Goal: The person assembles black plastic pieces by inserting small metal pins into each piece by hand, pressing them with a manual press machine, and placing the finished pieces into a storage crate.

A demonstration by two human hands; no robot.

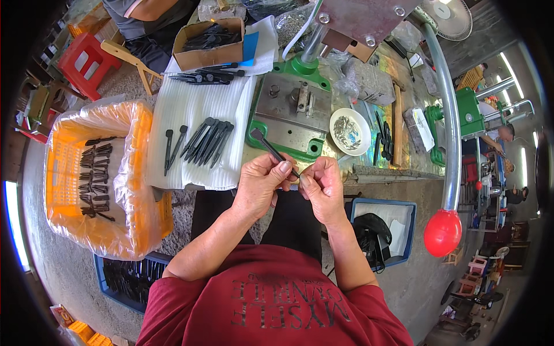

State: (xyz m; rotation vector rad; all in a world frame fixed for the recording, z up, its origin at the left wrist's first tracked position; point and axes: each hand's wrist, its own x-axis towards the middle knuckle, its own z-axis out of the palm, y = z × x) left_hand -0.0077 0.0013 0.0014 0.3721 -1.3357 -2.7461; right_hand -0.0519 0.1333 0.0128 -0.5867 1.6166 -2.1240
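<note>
My left hand (258, 183) is closed around a slim black stick with a squarish head (268, 144). The head points up and away to the left, over the near edge of the green press base. Close beside it, my right hand (323, 191) pinches at the stick's lower end; whether a small part sits in those fingertips is hidden. More black sticks (209, 142) lie in a row on white foam sheeting (236, 104) to the left. A white bowl of small metal pieces (350, 131) stands right of the press plate (294, 106).
An orange crate lined with clear plastic (135, 179) holds bundled dark parts at left. A cardboard box (208, 57) of black pieces sits at the back. The press lever's red knob (442, 233) hangs at right. Blue bins (411, 230) stand below; another person (153, 26) sits far left.
</note>
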